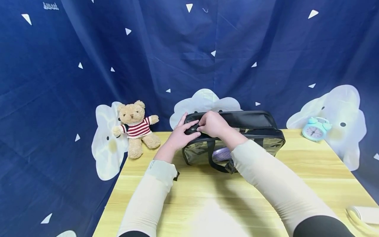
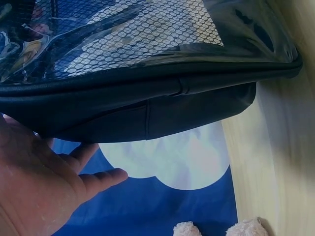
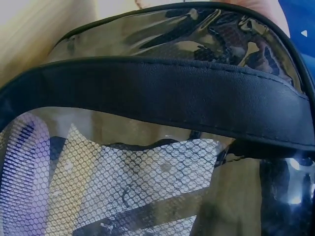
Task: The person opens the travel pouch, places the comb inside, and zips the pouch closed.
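A black bag [image 1: 251, 120] with see-through sides stands at the back middle of the table. Through its front and mesh, a purple ridged item [image 1: 221, 154] shows, and in the right wrist view a white item [image 3: 152, 172]. My left hand [image 1: 180, 136] rests on the bag's left end, its thumb and fingers spread either side of the zip's end. At that same end, the curled fingers of my right hand [image 1: 214, 125] pinch the zip pull, mostly hidden by them. Right of this hand the top gapes. The black handle [image 3: 162, 93] hangs across the front.
Left of the bag a teddy bear [image 1: 134, 128] in a striped sweater sits against the dark blue curtain [image 1: 165, 49]. A light-blue alarm clock [image 1: 315, 130] stands at the back right. A white cylinder [image 1: 368, 214] lies by the right edge of the wooden table [image 1: 142, 184].
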`<state>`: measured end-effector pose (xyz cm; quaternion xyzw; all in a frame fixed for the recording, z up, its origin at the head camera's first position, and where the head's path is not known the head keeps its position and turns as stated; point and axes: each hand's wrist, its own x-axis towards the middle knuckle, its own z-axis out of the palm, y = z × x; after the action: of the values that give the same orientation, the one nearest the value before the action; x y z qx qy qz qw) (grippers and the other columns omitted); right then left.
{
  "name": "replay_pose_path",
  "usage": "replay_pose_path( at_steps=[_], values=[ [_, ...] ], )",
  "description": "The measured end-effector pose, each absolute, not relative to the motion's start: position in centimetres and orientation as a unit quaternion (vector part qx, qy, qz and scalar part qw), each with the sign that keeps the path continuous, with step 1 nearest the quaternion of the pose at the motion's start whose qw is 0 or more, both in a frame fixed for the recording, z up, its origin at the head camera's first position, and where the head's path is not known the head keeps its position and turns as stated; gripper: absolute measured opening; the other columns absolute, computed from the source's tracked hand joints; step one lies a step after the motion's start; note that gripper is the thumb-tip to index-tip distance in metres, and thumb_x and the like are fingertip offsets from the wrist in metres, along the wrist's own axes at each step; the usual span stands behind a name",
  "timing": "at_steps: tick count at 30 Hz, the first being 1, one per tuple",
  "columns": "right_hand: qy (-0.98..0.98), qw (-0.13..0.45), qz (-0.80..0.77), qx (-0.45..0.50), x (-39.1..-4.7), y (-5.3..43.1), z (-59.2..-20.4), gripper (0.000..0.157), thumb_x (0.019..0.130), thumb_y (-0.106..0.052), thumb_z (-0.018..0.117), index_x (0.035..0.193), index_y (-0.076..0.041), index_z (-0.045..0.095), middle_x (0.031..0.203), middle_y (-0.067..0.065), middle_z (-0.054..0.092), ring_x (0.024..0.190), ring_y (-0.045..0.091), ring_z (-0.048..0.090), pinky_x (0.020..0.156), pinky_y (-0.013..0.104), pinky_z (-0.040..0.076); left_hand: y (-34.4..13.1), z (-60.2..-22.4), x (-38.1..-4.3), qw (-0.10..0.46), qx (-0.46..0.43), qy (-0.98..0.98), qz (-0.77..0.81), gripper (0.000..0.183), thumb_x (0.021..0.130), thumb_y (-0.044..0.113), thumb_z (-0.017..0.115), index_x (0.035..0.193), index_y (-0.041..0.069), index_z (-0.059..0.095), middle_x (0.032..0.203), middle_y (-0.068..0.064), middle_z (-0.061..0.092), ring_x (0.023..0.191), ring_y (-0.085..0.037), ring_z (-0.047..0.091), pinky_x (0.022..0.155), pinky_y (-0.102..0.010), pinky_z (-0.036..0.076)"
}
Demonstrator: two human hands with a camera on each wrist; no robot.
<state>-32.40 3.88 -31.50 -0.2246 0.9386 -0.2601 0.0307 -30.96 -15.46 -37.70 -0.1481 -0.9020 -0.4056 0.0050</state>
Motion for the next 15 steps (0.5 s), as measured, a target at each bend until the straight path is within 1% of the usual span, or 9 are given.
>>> replay_pose_path(
  at_steps=[5, 8, 10, 12, 15],
  values=[
    [0.938, 0.062, -0.264, -0.217, -32.5, 3.55, -31.76, 0.018, 0.099, -0.013, 0.074, 0.111, -0.004, 0.082, 0.114, 0.009, 0.079, 0.113, 0.028, 0.07, 0.1, 0.044, 0.055, -15.47, -37.65, -30.76, 0.005, -0.146, -0.905, -0.4, 0.06, 0.098, 0.043, 0.075, 0.154, 0.028, 0.059, 0.178, 0.006, 0.004, 0.16, -0.042, 0.015, 0.124, -0.057, 0.025],
    [0.936, 0.07, -0.267, -0.219, -32.62, 3.49, -31.9, 0.016, 0.099, -0.012, 0.073, 0.109, -0.004, 0.083, 0.113, 0.009, 0.079, 0.113, 0.028, 0.07, 0.101, 0.044, 0.054, -15.48, -37.76, -30.72, 0.009, -0.149, -0.904, -0.4, 0.06, 0.098, 0.042, 0.076, 0.154, 0.027, 0.059, 0.178, 0.005, 0.005, 0.16, -0.041, 0.015, 0.124, -0.056, 0.025],
    [0.933, 0.074, -0.27, -0.224, -32.64, 3.5, -31.92, 0.014, 0.099, -0.011, 0.073, 0.105, -0.005, 0.083, 0.108, 0.007, 0.079, 0.109, 0.027, 0.071, 0.101, 0.044, 0.054, -15.47, -37.83, -30.68, 0.011, -0.151, -0.903, -0.402, 0.06, 0.098, 0.041, 0.076, 0.154, 0.027, 0.059, 0.178, 0.005, 0.005, 0.16, -0.041, 0.015, 0.125, -0.056, 0.025],
    [0.93, 0.081, -0.275, -0.23, -32.63, 3.5, -31.91, 0.012, 0.099, -0.009, 0.071, 0.099, -0.006, 0.083, 0.1, 0.004, 0.079, 0.102, 0.024, 0.07, 0.099, 0.042, 0.054, -15.48, -37.94, -30.63, 0.015, -0.153, -0.901, -0.405, 0.06, 0.098, 0.039, 0.076, 0.154, 0.026, 0.06, 0.178, 0.005, 0.005, 0.159, -0.043, 0.015, 0.124, -0.056, 0.025],
    [0.921, 0.094, -0.292, -0.239, -32.51, 3.47, -31.84, 0.019, 0.1, -0.008, 0.067, 0.087, -0.007, 0.08, 0.085, 0.002, 0.075, 0.087, 0.023, 0.067, 0.09, 0.039, 0.054, -15.44, -38.15, -30.52, 0.022, -0.157, -0.897, -0.412, 0.058, 0.098, 0.036, 0.076, 0.153, 0.024, 0.061, 0.178, 0.003, 0.006, 0.159, -0.044, 0.016, 0.124, -0.058, 0.025]
  ],
)
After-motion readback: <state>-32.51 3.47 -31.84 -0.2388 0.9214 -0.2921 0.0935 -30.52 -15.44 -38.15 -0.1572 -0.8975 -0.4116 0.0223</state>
